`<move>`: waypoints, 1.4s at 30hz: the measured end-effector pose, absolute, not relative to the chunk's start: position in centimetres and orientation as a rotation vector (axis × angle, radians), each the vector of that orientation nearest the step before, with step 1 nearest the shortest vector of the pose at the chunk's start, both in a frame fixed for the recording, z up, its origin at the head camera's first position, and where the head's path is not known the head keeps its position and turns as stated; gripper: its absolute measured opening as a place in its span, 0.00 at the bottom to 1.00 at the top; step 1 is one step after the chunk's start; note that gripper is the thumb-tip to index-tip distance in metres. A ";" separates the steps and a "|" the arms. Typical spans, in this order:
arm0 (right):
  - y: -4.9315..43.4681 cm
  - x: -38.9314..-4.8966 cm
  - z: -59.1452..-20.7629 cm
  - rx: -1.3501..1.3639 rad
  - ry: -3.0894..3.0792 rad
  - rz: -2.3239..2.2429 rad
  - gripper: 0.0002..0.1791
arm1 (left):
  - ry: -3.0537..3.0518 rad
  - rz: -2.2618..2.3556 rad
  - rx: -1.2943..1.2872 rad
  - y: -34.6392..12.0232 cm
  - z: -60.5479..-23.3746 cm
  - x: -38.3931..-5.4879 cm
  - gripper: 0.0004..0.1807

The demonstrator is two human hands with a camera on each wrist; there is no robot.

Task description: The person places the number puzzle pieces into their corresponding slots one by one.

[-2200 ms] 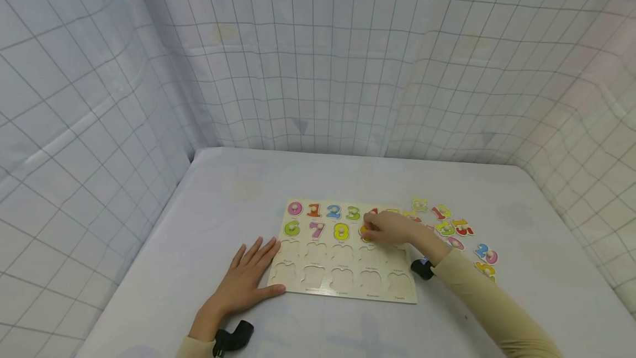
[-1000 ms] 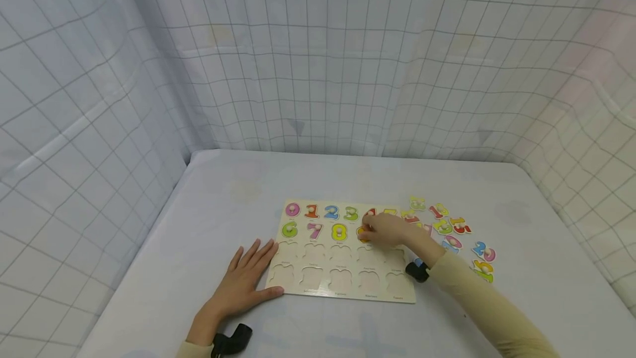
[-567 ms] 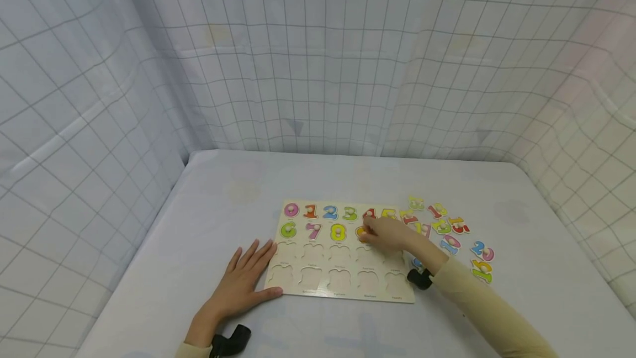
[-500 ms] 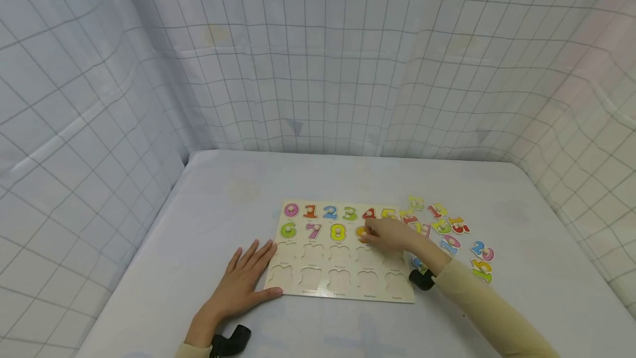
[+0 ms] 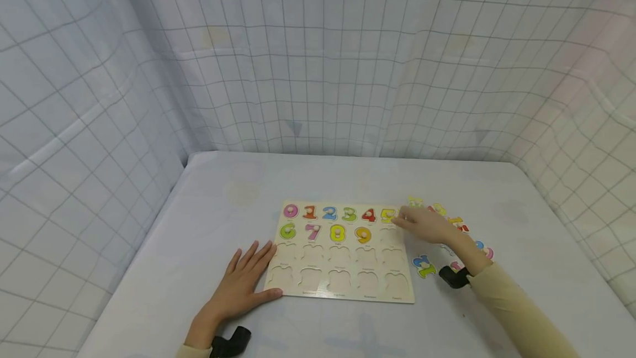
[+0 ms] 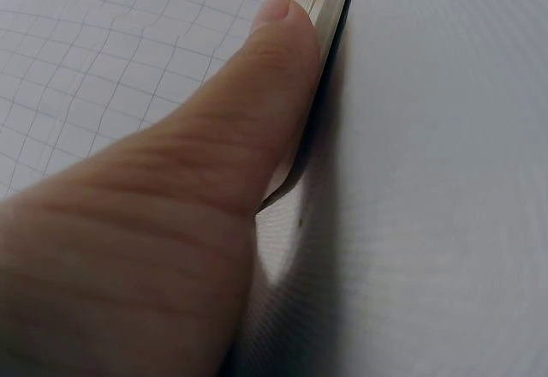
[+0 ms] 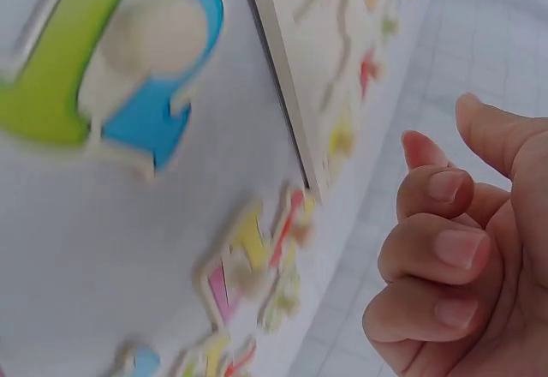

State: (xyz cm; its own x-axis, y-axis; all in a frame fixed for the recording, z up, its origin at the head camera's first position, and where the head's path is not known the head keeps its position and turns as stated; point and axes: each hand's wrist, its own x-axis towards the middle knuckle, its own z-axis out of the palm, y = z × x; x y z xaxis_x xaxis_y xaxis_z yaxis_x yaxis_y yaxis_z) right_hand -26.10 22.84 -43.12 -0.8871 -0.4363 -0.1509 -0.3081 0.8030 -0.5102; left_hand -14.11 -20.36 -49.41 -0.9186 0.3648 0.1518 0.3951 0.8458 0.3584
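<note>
Head: the puzzle board [image 5: 326, 244] was braced by the left hand [image 5: 242, 282], fingers spread; loose pieces [image 5: 424, 266] lay rightward. Left wrist: the thumb [image 6: 278, 64] was seen at its edge. Right wrist: nothing was pinched by the right hand [image 7: 467, 257], fingers curled; gripping by knobs [image 7: 167, 34] was advised.

Straight ahead of me hangs a white grid-checked curtain [image 5: 323, 70], its thin grey lines rippling with the folds. Two faint yellowish patches [image 5: 215, 36] show high on it, and two small grey triangles [image 5: 294, 128] low down. To my left, a bluish-white checked curtain [image 5: 64, 98] closes that side; to my right, a creamier checked curtain [image 5: 586, 104] carries a pink tinge near its top. Before me lies a table [image 5: 149, 280] with a pale whitish surface, faintly marked in blue near my edge. The light is soft.
</note>
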 end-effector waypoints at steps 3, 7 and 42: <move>24.6 -26.1 -42.2 -0.529 2.727 -0.772 0.20 | -2.938 -0.595 -0.607 -20.4 -49.5 -14.1 0.51; 26.8 -25.7 -41.3 -0.518 2.762 -0.831 0.19 | -2.958 -0.581 -0.597 -20.5 -49.7 -14.2 0.52; 32.4 -24.4 -43.7 -0.502 2.593 -0.564 0.13 | -2.991 -0.579 -0.588 -20.4 -49.6 -14.3 0.52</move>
